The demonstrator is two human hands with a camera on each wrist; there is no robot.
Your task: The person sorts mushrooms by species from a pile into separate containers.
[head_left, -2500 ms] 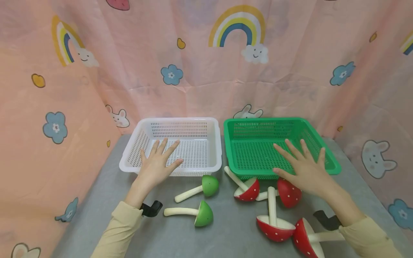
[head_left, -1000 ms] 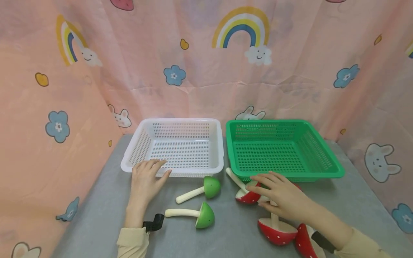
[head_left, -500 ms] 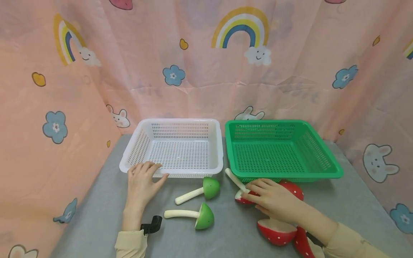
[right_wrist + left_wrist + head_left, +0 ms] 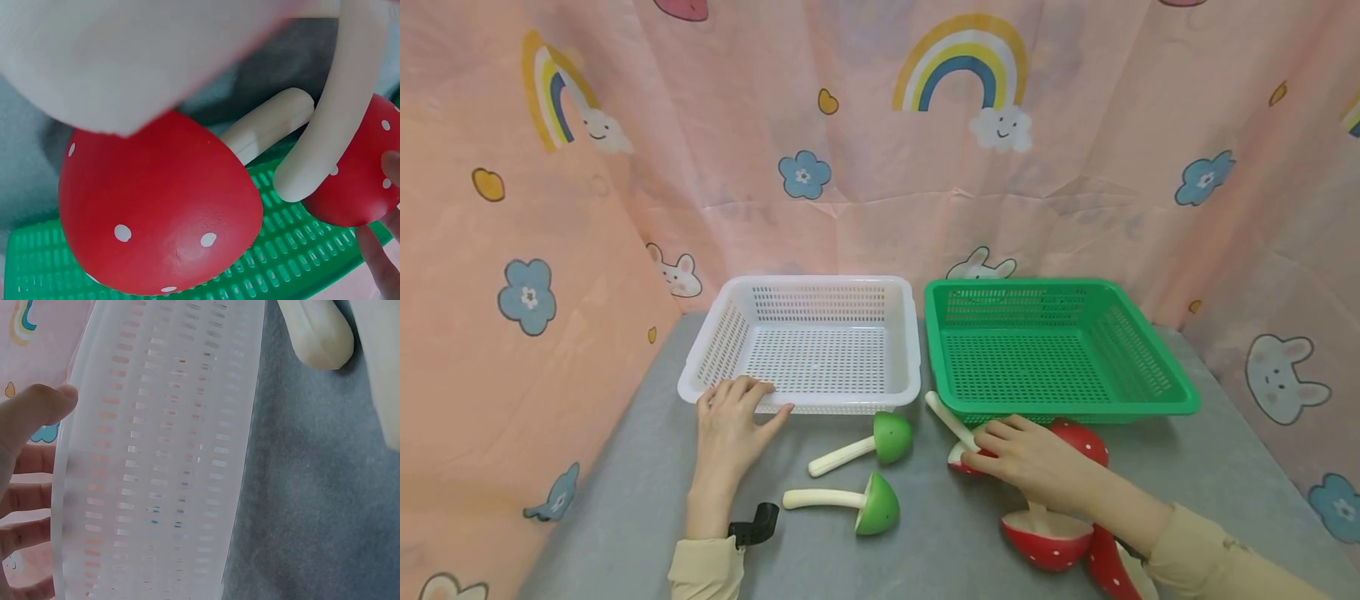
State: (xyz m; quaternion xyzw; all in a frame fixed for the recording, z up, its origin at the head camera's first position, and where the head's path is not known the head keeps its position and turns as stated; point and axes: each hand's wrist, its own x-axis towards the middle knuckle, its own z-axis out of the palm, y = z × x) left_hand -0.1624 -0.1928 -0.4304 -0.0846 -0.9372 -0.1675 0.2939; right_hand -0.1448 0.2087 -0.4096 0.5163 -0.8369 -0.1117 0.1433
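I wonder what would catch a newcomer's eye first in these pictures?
Probably the bright green perforated plastic basket, standing right of a white perforated plastic basket. In front of the green one, the right hand holds a domed red-capped mushroom with white spots. Behind everything hangs a pink cloth printed with rainbows.

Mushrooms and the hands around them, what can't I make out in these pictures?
Head: right hand covers much of the red mushroom under it.
Head: bottom edge cuts off the lower-right red mushroom; right arm hides its stem.
Left wrist: top and right edges cut off the green mushrooms; only stems show.
Left wrist: left edge cuts off much of the left hand.
Right wrist: pale, red-edged shape is blurred and cut off by the top edge.
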